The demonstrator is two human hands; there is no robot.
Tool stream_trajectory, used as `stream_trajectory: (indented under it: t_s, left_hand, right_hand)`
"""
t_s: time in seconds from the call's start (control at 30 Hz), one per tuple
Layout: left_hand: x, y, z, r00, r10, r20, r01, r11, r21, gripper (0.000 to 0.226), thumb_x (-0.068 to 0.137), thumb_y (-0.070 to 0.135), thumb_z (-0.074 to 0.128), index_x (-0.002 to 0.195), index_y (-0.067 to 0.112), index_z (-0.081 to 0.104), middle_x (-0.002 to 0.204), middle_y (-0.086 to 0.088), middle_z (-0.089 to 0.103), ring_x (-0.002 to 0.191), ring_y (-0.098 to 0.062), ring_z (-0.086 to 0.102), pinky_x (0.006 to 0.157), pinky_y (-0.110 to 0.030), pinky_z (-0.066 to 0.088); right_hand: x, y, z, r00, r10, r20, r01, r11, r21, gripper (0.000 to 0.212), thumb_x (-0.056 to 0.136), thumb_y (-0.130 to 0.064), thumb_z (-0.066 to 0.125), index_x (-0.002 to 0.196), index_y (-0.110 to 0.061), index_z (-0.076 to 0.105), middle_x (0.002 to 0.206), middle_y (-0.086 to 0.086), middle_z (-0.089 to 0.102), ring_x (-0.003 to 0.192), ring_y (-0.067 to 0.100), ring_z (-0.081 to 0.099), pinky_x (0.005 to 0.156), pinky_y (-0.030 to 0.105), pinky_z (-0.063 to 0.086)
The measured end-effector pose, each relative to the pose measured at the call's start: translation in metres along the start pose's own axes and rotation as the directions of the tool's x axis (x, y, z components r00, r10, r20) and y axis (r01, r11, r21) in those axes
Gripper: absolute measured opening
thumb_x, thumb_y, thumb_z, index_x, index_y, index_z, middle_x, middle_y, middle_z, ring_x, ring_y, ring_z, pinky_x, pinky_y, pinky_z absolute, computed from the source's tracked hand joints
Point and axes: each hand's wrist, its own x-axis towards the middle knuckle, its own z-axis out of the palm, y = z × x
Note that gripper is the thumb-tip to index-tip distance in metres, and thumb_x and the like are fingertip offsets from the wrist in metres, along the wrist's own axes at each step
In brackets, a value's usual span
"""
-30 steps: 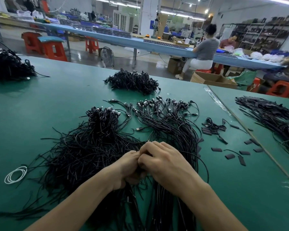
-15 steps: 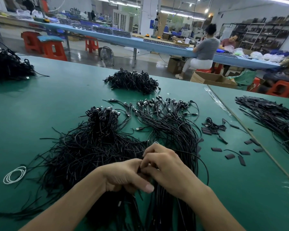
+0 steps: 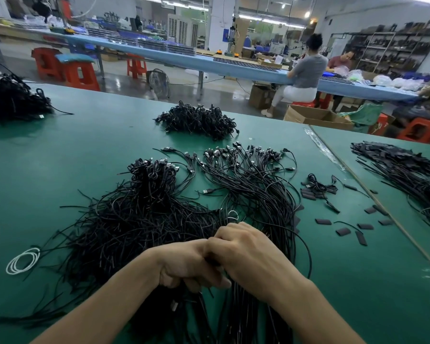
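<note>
One green tabletop (image 3: 109, 135) is carrying four heaps of black USB cables (image 3: 253, 189). Two hands, left hand (image 3: 184, 265) and right hand (image 3: 248, 254), are meeting over the nearest one, with the fingers of both clenching a cable bundle (image 3: 212, 262) between them. One white coil (image 3: 23, 260) is lying far left.

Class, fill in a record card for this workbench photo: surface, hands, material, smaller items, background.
Surface: green table
Hands: left hand and right hand close together, both gripping black cables
Material: cables fanned out, plugs at the far end; tangled pile to their left
Smaller items: white loop at left; black tabs at right
Background: seated person at a blue bench
</note>
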Motion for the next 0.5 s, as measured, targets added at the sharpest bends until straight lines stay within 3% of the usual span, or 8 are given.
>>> stream_trajectory:
  t_s: [0.13,0.27,0.37,0.5]
  left_hand:
    - [0.002,0.001,0.004,0.999,0.003,-0.049,-0.002,1.000,0.010,0.026,0.067,0.007,0.069,0.089,0.011,0.056,0.055,0.007,0.040,0.046,-0.004,0.034,0.040,-0.018,0.026]
    - [0.005,-0.001,0.008,0.989,0.097,-0.111,-0.114,0.981,-0.157,0.023,0.069,0.001,0.060,0.090,0.008,0.055,0.060,0.003,0.044,0.048,-0.006,0.038,0.041,-0.017,0.030]
    - [0.007,0.002,0.011,0.959,0.208,-0.193,-0.256,0.927,-0.274,0.025,0.070,-0.001,0.054,0.093,0.007,0.060,0.061,0.005,0.047,0.049,-0.005,0.038,0.040,-0.016,0.031]
    - [0.014,0.010,0.014,0.927,0.281,-0.248,-0.365,0.826,-0.430,0.037,0.072,0.009,0.046,0.107,0.009,0.058,0.069,0.004,0.048,0.054,-0.006,0.040,0.045,-0.018,0.031]
  right_hand:
    - [0.001,-0.002,0.000,0.999,0.038,0.015,-0.038,0.999,0.036,0.016,0.088,-0.016,0.061,0.101,-0.020,0.054,0.095,-0.003,0.061,0.090,0.016,0.052,0.087,0.026,0.038]
    - [-0.004,-0.003,0.002,0.976,0.207,-0.072,-0.188,0.958,0.218,0.016,0.095,-0.016,0.057,0.105,-0.023,0.047,0.095,-0.006,0.061,0.087,0.013,0.052,0.077,0.021,0.036]
    - [-0.005,0.002,0.005,0.890,0.437,-0.128,-0.349,0.836,0.423,0.018,0.094,-0.013,0.061,0.096,-0.026,0.049,0.084,-0.010,0.060,0.079,0.006,0.057,0.069,0.019,0.045]
    - [-0.003,0.009,0.008,0.714,0.673,-0.191,-0.393,0.611,0.687,0.027,0.086,-0.010,0.072,0.087,-0.030,0.054,0.076,-0.005,0.066,0.073,0.002,0.063,0.063,0.013,0.048]
